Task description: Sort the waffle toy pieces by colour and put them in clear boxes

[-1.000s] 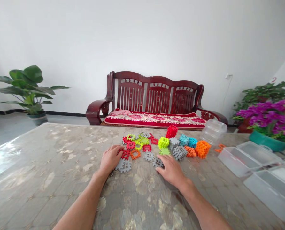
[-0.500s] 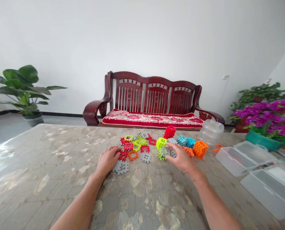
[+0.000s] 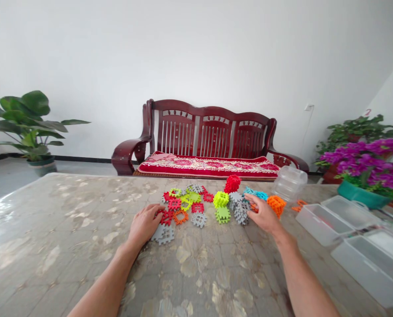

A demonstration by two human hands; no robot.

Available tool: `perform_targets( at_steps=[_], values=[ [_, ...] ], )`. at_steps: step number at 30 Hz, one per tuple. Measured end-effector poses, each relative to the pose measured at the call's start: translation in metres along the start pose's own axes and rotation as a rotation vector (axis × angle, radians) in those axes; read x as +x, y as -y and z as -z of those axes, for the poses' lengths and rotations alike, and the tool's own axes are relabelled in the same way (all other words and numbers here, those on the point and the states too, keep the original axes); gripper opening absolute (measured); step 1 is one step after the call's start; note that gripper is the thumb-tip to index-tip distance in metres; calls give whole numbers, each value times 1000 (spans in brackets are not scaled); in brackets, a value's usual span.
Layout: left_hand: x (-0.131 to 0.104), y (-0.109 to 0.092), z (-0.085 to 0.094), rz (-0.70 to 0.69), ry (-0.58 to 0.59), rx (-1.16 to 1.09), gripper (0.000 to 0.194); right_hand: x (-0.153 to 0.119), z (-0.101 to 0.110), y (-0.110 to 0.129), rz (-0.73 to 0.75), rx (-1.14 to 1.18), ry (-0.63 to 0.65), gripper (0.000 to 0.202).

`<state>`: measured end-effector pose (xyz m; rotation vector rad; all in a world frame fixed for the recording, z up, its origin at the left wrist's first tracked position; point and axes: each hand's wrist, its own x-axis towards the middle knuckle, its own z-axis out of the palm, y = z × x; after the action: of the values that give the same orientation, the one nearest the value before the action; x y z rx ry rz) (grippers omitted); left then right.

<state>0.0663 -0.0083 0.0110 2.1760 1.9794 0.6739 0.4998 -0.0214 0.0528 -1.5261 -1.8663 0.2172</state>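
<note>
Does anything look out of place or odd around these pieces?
Mildly: some orange pieces lie near the translucent boxes, apart from the orange stack. It looks odd because other pieces on that side are grouped by colour. No damage is visible.

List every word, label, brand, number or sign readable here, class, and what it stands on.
None can be read.
Toy pieces, plastic boxes: no legible writing.
Pink curl above the plant at right: too small and blurred to call a number.
</note>
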Motion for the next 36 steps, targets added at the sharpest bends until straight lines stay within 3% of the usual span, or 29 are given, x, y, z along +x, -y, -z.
perform_targets(
  at_steps=[3,7,12,15,19,22,26,33,36],
  values=[
    [0,0,0,5,2,0,36,-2,-3,8,-46,-93,-40,56],
    [0,0,0,-4,-6,1,36,-7,-15,19,-114,-239,-74,65],
    [-1,1,-1,-1,-8,-9,35,-11,-23,19,-134,-300,-94,60],
    [-1,0,-1,9,-1,-7,35,-12,-20,24,-77,-320,-150,57],
    [-3,-4,1,21,13,6,39,-21,-29,54,118,-199,-251,40],
    [-5,-8,3,26,17,16,40,-34,-51,82,241,-95,-142,34],
    [-9,-14,4,45,27,16,43,-47,-82,104,255,-81,-29,41],
    [-20,-34,-4,68,-4,63,49,-51,-98,107,263,-224,96,51],
    [-25,-49,-12,150,-29,85,53,-51,-98,107,281,-267,131,49]
  ],
)
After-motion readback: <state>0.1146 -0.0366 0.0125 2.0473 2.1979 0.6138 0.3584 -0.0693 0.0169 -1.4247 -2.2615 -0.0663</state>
